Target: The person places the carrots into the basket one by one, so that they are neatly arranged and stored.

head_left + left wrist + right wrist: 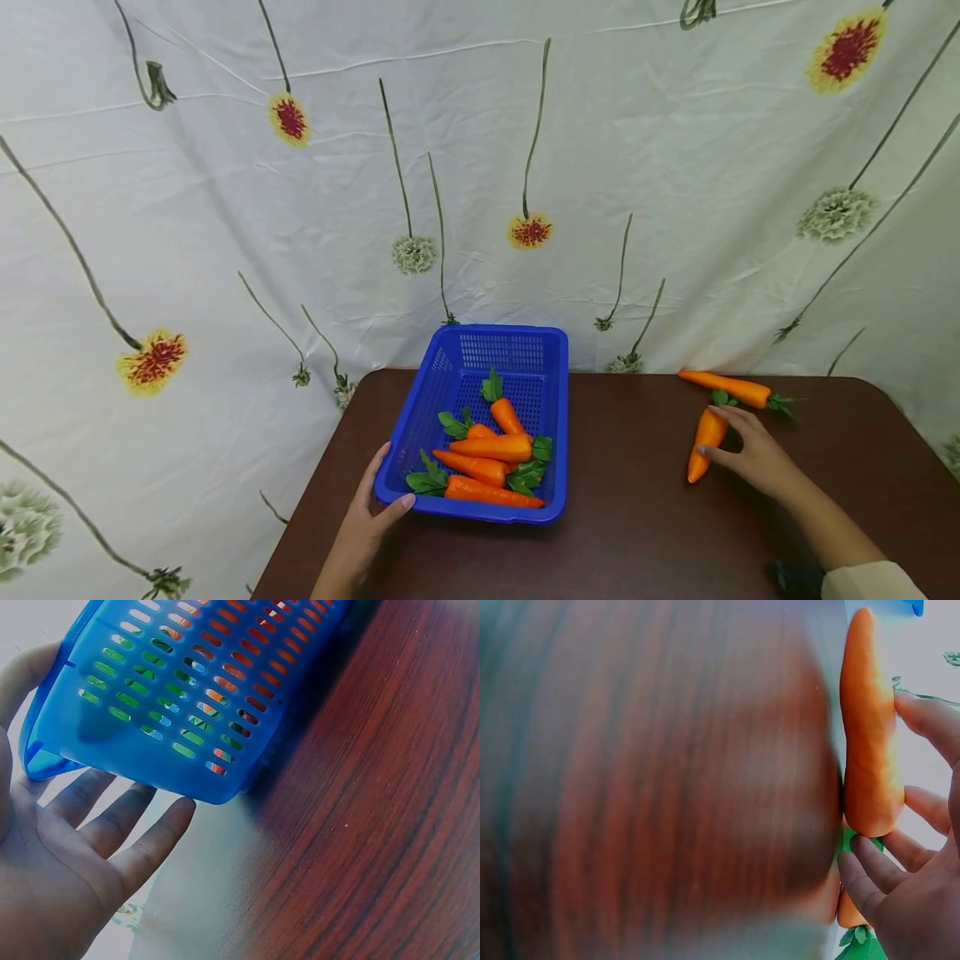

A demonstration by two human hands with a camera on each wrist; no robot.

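My left hand (363, 521) grips the near left corner of a blue plastic basket (558, 417), thumb on the rim and fingers along the outside. In the left wrist view, the fingers of that hand (71, 855) spread below the slotted basket wall (180, 705). Several orange carrots (491, 448) with green leaves lie in the basket. Farther right, my right hand (757, 454) holds a carrot (707, 446) between thumb and fingers, its tip toward me. The right wrist view shows the thumb against this carrot's (870, 735) side and the fingers around its leafy end.
Another carrot (731, 387) lies behind the right hand, near the back edge of the dark brown table (622, 517). A white cloth with printed flowers (480, 167) hangs right behind the table. A dark object (783, 575) sits beside the right forearm.
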